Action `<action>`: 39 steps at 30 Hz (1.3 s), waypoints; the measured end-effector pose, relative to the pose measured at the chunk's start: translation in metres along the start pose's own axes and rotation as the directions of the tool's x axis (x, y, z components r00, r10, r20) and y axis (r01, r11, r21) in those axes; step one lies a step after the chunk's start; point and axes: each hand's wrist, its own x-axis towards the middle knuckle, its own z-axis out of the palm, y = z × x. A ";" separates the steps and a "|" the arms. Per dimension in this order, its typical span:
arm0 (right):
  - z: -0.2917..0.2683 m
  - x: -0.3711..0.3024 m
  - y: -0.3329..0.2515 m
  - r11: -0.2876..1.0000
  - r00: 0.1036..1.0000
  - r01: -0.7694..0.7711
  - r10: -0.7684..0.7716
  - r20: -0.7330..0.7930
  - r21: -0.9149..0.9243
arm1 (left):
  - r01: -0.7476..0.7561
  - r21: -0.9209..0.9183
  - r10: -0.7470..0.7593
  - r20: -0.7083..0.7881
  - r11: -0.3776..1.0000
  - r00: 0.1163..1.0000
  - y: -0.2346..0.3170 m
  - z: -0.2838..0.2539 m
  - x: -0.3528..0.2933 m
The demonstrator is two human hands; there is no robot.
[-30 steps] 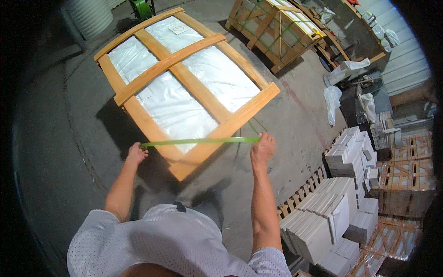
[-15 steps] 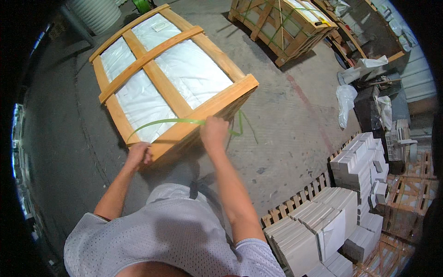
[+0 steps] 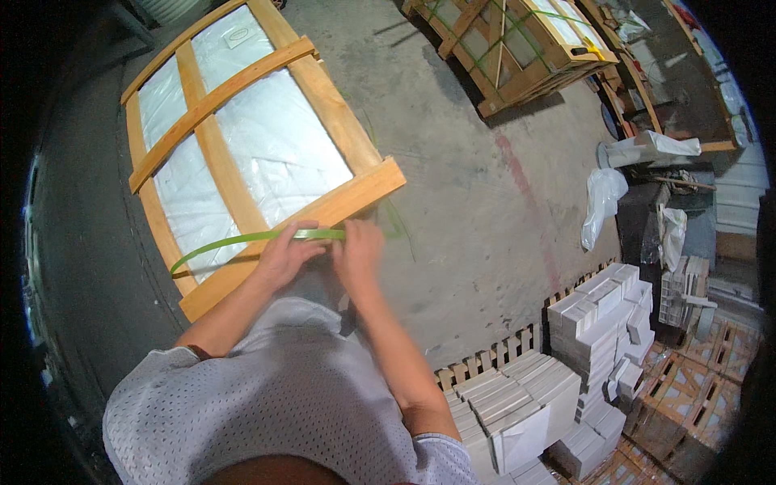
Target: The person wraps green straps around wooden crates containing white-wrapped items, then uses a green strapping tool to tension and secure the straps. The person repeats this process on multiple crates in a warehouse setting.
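A wooden crate (image 3: pixel 204 148) stands in front of me, its slats framing panels covered in white plastic wrap (image 3: pixel 291 137). A flat green strap (image 3: pixel 218 245) arches over the crate's near edge from its left corner. My left hand (image 3: pixel 283 259) is closed around the strap at the middle of that edge, with its fingers bent toward the right. Close beside it, my right hand (image 3: pixel 360 255) grips the strap farther along and is slightly blurred. A thin tail of strap (image 3: pixel 396 222) hangs past the right hand toward the floor.
Another strapped wooden crate (image 3: pixel 517 52) stands at the far right. Stacked pale slabs (image 3: pixel 517 404) and white blocks (image 3: pixel 598 315) rest at the near right by a slatted pallet edge (image 3: pixel 493 356). A white plastic bag (image 3: pixel 602 206) lies beyond them on the concrete floor (image 3: pixel 461 226).
My left hand has left the crate's near left corner and moved right along the strap to beside my right hand. The view has shifted, so the crate appears farther left.
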 end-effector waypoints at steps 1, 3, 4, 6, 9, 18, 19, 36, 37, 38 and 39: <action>-0.003 0.001 0.017 1.000 1.000 -0.013 0.013 -0.013 0.021 | 0.047 -0.080 -0.047 0.003 0.996 0.999 0.004 0.007 0.006; -0.009 -0.002 0.049 0.988 0.980 -0.154 0.149 0.131 0.031 | 0.090 -0.099 -0.091 -0.010 0.991 0.996 0.011 0.020 0.018; -0.010 0.000 0.065 0.983 0.975 -0.185 0.182 0.126 0.014 | 0.095 -0.103 -0.098 -0.021 0.990 0.995 0.013 0.026 0.027; -0.015 0.001 0.099 0.962 0.955 -0.271 0.271 0.118 -0.020 | 0.073 -0.125 -0.080 -0.045 0.989 0.996 0.013 0.036 0.043; -0.030 0.002 0.146 0.918 0.902 -0.390 0.396 0.174 -0.065 | 0.058 -0.211 -0.101 -0.198 0.976 0.975 0.015 0.047 0.065; -0.115 -0.001 0.295 0.839 0.749 -0.544 0.478 0.459 0.014 | -0.265 -0.310 0.087 -0.486 0.913 0.870 -0.016 0.082 0.128; -0.127 0.002 0.316 0.861 0.750 -0.508 0.434 0.499 0.015 | -0.326 -0.303 0.104 -0.569 0.895 0.816 -0.026 0.088 0.134; -0.179 0.200 0.496 0.981 0.590 -0.196 0.122 0.798 -0.005 | -0.731 -0.110 0.333 -0.838 0.673 0.433 -0.024 0.149 0.257; -0.175 0.212 0.494 0.982 0.564 -0.187 0.113 0.818 -0.007 | -0.747 -0.127 0.335 -0.835 0.653 0.436 -0.011 0.143 0.269; -0.174 0.223 0.494 0.987 0.554 -0.156 0.117 0.824 -0.035 | -0.716 -0.131 0.302 -0.844 0.686 0.444 0.001 0.138 0.282; -0.169 0.235 0.493 0.990 0.543 -0.131 0.111 0.833 -0.047 | -0.623 -0.082 0.298 -0.824 0.778 0.481 0.013 0.132 0.295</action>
